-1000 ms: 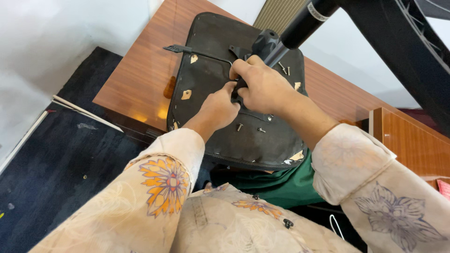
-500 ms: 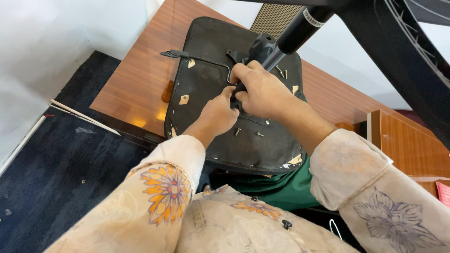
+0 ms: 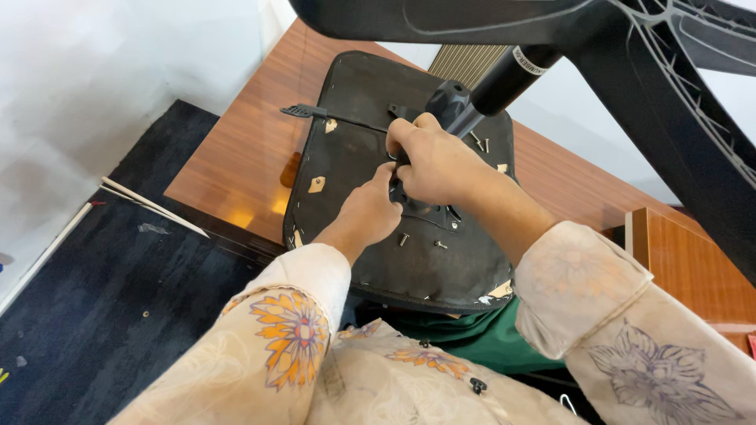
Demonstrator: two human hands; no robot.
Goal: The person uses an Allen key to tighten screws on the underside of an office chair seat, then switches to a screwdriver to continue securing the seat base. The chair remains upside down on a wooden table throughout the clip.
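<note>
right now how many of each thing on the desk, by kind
seat: 1
lever: 1
gas post: 1
loose screws: 4
hands, left and right: 2
total: 9

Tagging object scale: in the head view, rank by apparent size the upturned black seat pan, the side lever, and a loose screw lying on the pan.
1. Seat pan, by far the largest.
2. Lever, long and thin.
3. Screw, tiny.

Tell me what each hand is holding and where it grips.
Both the left hand and right hand close on the black mechanism plate at the middle of the upturned chair seat. Exactly where the fingers grip is hidden.
</note>
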